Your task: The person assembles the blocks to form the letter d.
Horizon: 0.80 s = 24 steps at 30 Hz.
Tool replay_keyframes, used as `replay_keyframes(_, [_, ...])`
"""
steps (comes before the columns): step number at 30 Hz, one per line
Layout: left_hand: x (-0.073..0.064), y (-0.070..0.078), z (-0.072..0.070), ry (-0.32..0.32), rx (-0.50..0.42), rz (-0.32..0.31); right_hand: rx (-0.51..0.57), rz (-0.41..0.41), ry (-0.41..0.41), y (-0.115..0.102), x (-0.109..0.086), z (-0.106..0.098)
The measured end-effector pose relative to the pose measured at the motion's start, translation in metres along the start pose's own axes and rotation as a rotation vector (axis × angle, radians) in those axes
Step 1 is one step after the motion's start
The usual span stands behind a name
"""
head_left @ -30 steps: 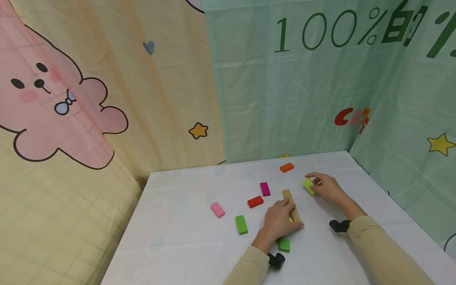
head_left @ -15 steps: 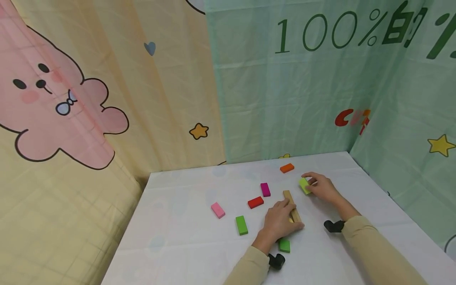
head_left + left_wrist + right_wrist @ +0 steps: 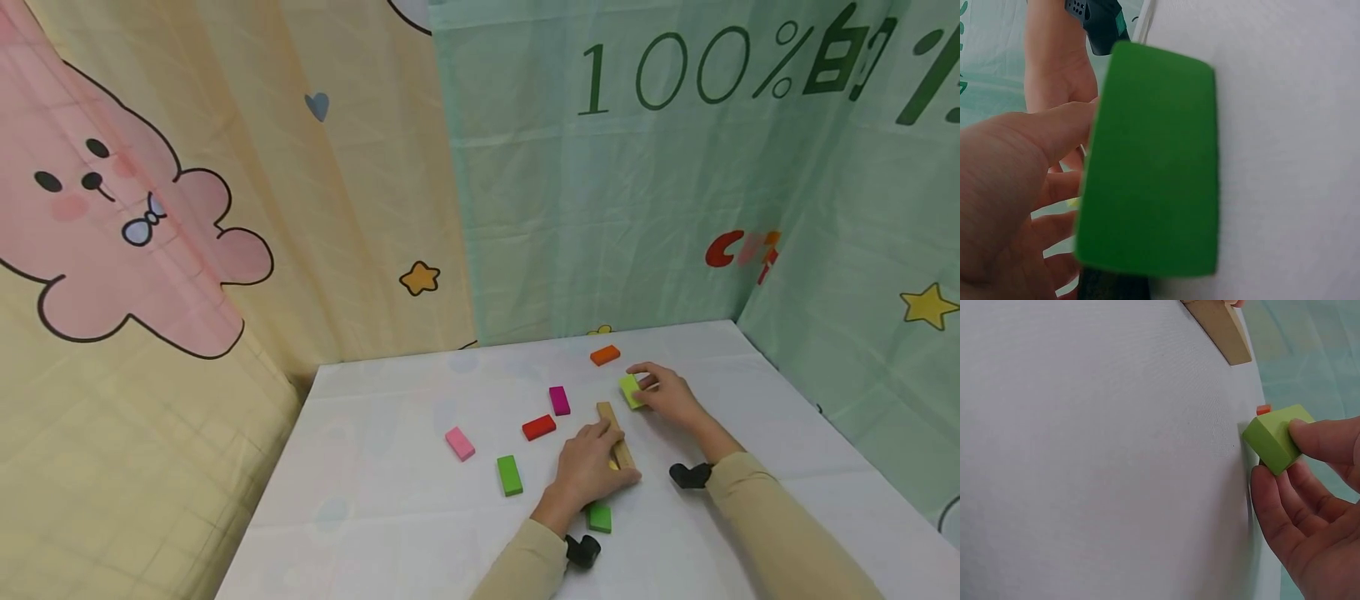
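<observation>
My right hand pinches a yellow-green block between thumb and fingers, just beyond the far end of a long wooden block. The right wrist view has the same yellow-green block tilted in the fingertips, with the wooden block at the top. My left hand holds the wooden block, thumb at its near end and fingers along its left side. A bit of yellow peeks out beside it, mostly hidden. A green block lies near the left wrist and fills much of the left wrist view.
On the white table lie another green block, a pink block, a red block, a magenta block and an orange block. Patterned curtains stand behind the table.
My right hand has moved left with the yellow-green block, closer to the wooden block's far end. The left hand stays in place on the wooden block.
</observation>
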<state>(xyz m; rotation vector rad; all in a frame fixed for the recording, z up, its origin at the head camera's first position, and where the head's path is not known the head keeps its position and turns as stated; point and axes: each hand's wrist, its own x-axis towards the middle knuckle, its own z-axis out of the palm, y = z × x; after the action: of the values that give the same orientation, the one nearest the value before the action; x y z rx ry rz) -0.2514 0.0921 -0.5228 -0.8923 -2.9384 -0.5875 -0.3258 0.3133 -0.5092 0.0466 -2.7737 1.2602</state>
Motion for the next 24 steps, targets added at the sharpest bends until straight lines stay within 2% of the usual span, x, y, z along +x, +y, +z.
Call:
replay_keyframes(14, [-0.001,-0.001,0.002,0.008,-0.013,0.002,0.080,-0.003,0.050,-0.006,0.010,0.015])
replay_keyframes(24, [0.000,0.000,0.002,0.004,0.003,0.008,0.150,0.022,0.054,-0.014,0.016,0.023])
